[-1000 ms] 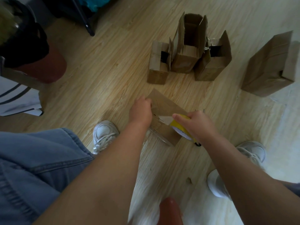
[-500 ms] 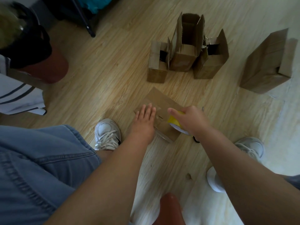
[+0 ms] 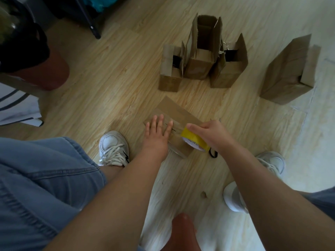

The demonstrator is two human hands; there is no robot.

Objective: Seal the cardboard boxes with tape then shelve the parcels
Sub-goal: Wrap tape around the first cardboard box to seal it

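A small cardboard box (image 3: 174, 113) lies flat on the wooden floor between my feet. My left hand (image 3: 158, 132) presses on its top with straight, spread fingers. My right hand (image 3: 212, 133) grips a yellow roll of tape (image 3: 194, 142) at the box's right end, thumb and fingers curled round it. A small black thing pokes out under the roll; I cannot tell what it is. Three open cardboard boxes (image 3: 201, 57) stand upright behind, and a larger closed box (image 3: 288, 71) stands at the right.
A red-brown stool (image 3: 52, 69) with a black bag on it stands at the left, above a striped white cloth (image 3: 16, 109). Dark chair legs (image 3: 90, 20) are at the top left. My white shoes (image 3: 113, 147) flank the box on the floor.
My left hand opened from a curled hold at the box's left edge and now lies flat on its top. My right hand with the tape roll stays at the box's right end.
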